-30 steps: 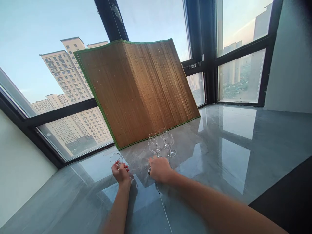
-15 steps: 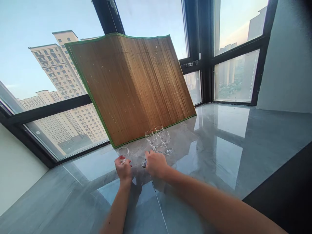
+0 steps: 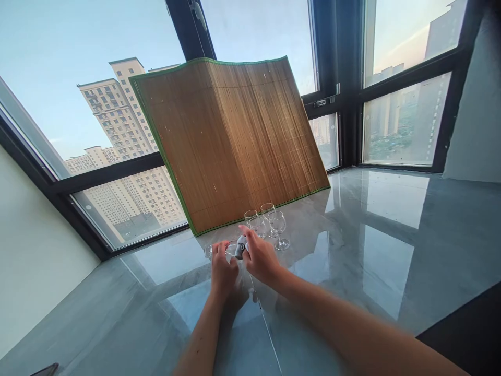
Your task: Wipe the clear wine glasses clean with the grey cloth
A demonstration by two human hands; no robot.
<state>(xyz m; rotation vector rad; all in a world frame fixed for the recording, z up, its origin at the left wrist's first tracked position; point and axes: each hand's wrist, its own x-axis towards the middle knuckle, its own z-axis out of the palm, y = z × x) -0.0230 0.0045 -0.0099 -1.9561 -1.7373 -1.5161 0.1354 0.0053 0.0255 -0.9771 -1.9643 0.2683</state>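
- The bare left hand was held out forward, fingers curled closed, forearm straight ahead.
- The bare right hand sat just beside it, fingertips pinched, arm angled inward.

I'm high up in what looks like a flat, at a corner bay window. A polished grey stone ledge runs under tall, dark-framed windows that meet at the far corner. Beyond the glass on the left stand apartment towers, their lower floors below my level. A bamboo mat leans against the pane, with small stemmed glasses near its foot, all household things.
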